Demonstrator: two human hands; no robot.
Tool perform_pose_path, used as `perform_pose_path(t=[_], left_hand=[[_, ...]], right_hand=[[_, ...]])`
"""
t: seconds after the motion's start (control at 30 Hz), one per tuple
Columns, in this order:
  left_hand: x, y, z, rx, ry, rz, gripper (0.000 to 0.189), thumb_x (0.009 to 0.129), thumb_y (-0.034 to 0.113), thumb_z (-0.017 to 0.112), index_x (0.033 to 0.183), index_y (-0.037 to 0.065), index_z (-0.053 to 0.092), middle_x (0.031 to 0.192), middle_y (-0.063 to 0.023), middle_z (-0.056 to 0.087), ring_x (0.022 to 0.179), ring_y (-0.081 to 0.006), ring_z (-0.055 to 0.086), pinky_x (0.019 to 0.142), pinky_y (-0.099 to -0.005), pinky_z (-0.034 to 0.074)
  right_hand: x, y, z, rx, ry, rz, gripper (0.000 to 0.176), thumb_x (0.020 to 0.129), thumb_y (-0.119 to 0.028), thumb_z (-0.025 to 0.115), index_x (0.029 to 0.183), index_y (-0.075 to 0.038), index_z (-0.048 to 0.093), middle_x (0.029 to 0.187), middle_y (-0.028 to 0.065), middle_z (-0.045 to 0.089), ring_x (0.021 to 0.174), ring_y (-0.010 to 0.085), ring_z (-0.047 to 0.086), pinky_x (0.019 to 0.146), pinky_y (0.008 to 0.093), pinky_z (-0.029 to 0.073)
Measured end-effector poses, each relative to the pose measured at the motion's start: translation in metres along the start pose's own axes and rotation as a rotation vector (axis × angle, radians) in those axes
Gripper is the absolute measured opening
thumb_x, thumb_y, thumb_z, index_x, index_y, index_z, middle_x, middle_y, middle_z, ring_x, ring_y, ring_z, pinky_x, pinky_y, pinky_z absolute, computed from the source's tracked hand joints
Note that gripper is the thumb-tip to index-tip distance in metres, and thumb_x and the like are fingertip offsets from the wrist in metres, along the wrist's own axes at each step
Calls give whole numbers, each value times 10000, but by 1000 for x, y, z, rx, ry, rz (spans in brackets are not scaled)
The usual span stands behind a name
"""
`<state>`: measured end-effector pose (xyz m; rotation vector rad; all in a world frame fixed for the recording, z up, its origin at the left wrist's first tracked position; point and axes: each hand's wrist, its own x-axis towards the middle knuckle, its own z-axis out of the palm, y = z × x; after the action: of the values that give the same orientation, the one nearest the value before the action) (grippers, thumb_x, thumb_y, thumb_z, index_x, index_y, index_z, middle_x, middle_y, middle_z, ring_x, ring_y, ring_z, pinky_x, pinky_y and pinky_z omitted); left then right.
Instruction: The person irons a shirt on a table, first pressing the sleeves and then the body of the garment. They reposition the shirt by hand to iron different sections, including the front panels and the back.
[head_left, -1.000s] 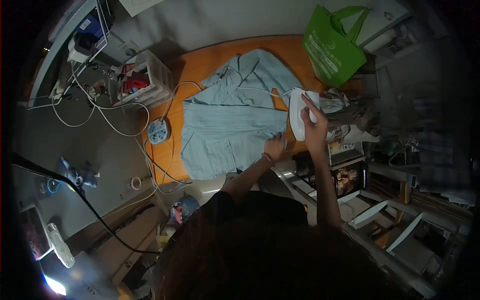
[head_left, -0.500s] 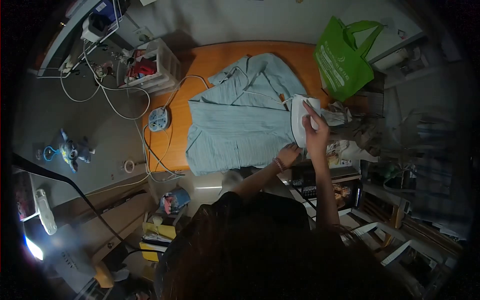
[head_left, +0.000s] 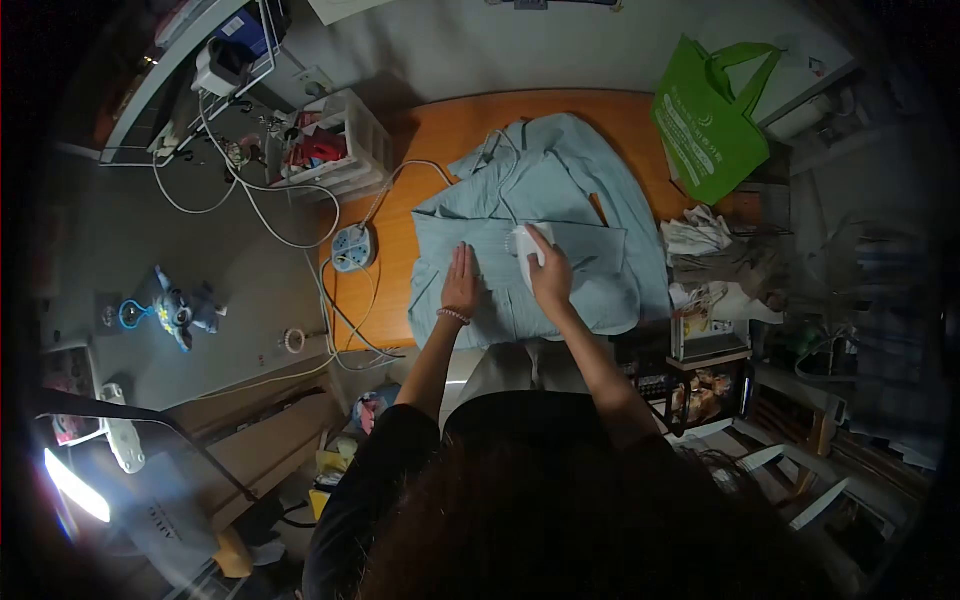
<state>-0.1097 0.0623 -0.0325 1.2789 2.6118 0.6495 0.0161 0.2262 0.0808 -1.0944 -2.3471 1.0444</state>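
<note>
A pale blue shirt [head_left: 565, 185] lies spread on an orange table [head_left: 450, 125], collar end toward the far wall and near hem hanging just over the table's front edge. The left hand [head_left: 461, 283] rests palm down on the shirt's left part, fingers straight and close together, holding nothing; a bead bracelet [head_left: 453, 315] circles its wrist. Just to its right, the right hand [head_left: 549, 272] is closed around the handle of a white iron [head_left: 524, 243] that sits on the cloth near the middle of the shirt. The hand covers most of the iron's body, so only its far end shows, and its soleplate cannot be seen. A thin white cord [head_left: 505, 190] runs from the iron up across the shirt; where it ends is hard to follow in the dim light. A round blue-and-white power strip [head_left: 352, 248] lies at the table's left edge, just beside the shirt, with white cables trailing down to the floor. A white plastic drawer unit [head_left: 335, 150] stands at the table's far left corner, its contents too dark to name. A green tote bag [head_left: 708, 115] stands at the far right of the table, and a crumpled pale cloth [head_left: 698, 232] lies below it. The person's dark hair and black top fill the lower frame, hiding the near floor. A blue plush toy [head_left: 180, 312] lies on the grey floor, well apart.
</note>
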Motion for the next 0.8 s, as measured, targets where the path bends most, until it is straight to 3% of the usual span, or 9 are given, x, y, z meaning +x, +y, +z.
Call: perform_pose_path(t=[0.17,0.23,0.3,0.33,0.4,0.5,0.6,0.7,0.8], left_hand=[[2,-15,-6,312,22,5,652,877,152,450,1467,-13,227,1552,-165,207,1441,-307,189,1155,-443,203],[0,-17,-15,270,-39,-4,659,873,162,465,1465,-11,232,1553,-162,206,1441,-303,192,1156,-443,200],[-1,-20,-18,222,-100,-16,666,869,171,479,1463,-10,237,1554,-159,205,1441,-299,194,1158,-443,198],[-1,-22,-16,215,-111,-11,680,861,181,496,1463,-3,240,1557,-152,202,1442,-292,194,1159,-441,196],[1,-25,-15,206,-116,-11,693,853,190,514,1464,3,244,1559,-146,199,1443,-284,195,1160,-440,193],[2,-29,-17,205,-148,-28,724,835,199,541,1470,23,241,1563,-129,198,1445,-276,192,1163,-436,190],[0,-32,-10,218,-151,-28,734,827,195,547,1474,36,239,1564,-115,204,1442,-273,204,1157,-438,208],[1,-32,-7,197,-130,-46,641,870,158,438,1477,58,259,1568,-97,206,1439,-255,224,1144,-446,233],[-1,-38,-4,271,-75,8,753,814,205,565,1476,46,241,1559,-116,219,1432,-277,236,1138,-457,249]], right_hand=[[4,-34,71,12,-58,-13,658,813,-43,642,1361,-363,468,938,195,598,828,396,614,711,460,502],[4,-38,92,23,-25,-26,644,793,-12,643,1355,-290,495,951,209,619,858,407,608,722,452,492],[8,-33,103,10,-20,-36,657,798,-31,647,1365,-316,477,958,194,613,855,395,616,717,458,498],[11,-33,101,-5,-18,-46,671,802,-50,651,1375,-342,459,964,178,608,853,382,623,712,464,504],[32,-36,87,119,110,-53,663,800,-34,646,1389,-273,458,1047,183,623,888,377,625,739,458,500],[70,-77,34,264,407,-309,582,824,11,620,1371,-125,473,1267,205,564,1114,376,575,886,403,475],[97,-112,-9,371,621,-394,494,860,-41,640,1327,-67,480,1267,205,566,1159,384,548,932,384,458],[95,-130,-27,452,696,-340,523,872,-36,632,1358,-54,440,1313,180,546,1197,315,541,963,384,428],[78,-107,-11,397,531,-245,551,849,-33,647,1355,-52,430,1333,171,531,1219,309,528,967,371,426]])
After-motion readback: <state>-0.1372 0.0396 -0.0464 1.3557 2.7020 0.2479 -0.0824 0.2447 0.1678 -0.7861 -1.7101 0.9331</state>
